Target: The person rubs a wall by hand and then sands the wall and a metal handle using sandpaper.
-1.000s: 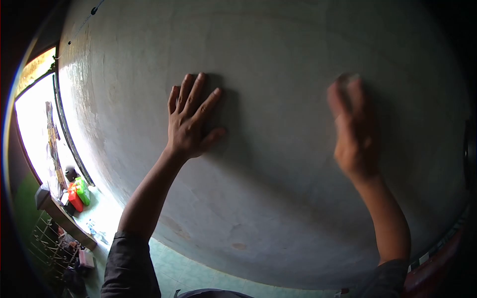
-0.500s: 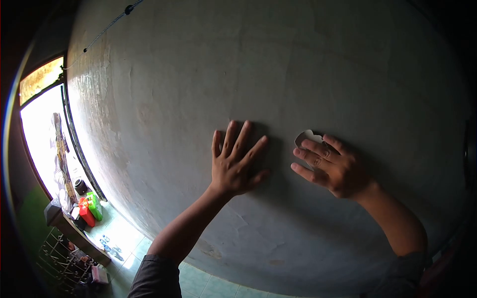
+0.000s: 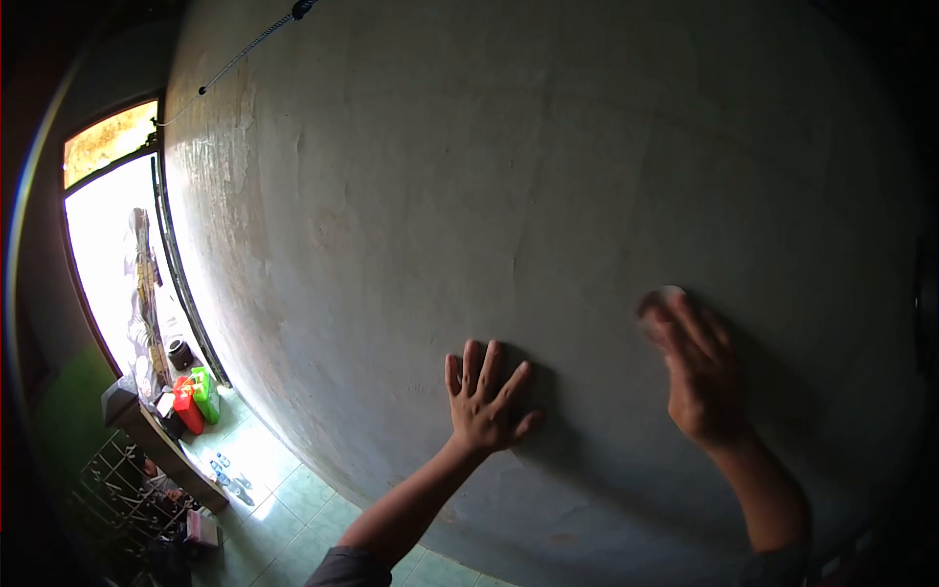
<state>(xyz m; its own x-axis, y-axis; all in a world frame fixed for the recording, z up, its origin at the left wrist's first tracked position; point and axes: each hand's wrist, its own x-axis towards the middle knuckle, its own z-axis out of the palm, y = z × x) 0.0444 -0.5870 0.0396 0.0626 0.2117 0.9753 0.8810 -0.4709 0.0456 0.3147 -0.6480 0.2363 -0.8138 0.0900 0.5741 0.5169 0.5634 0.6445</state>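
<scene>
My left hand [image 3: 486, 401] lies flat on the grey wall [image 3: 411, 215], fingers spread and holding nothing. Further right, my right hand [image 3: 702, 377] presses against the same wall, its fingers together and pointing up, with the fingertips blurred by motion. Under those fingers is a small pale sheet [image 3: 672, 291] that looks like a piece of sandpaper. Only its upper edge shows; the fingers cover the remainder. Fine cracks and patches of peeling paint mark the wall around both hands.
A bright doorway [image 3: 103, 264] opens at the left. Near it stand a red container [image 3: 188, 405], a green container [image 3: 205, 395] and a dark rack [image 3: 122, 489]. Clear bottles [image 3: 227, 474] are on the tiled floor [image 3: 293, 519]. A rope [image 3: 249, 49] hangs at upper left.
My left hand now rests lower on the wall. The right hand has shifted right and turned so its fingers point upward, still over the pale sheet. The view has shifted slightly.
</scene>
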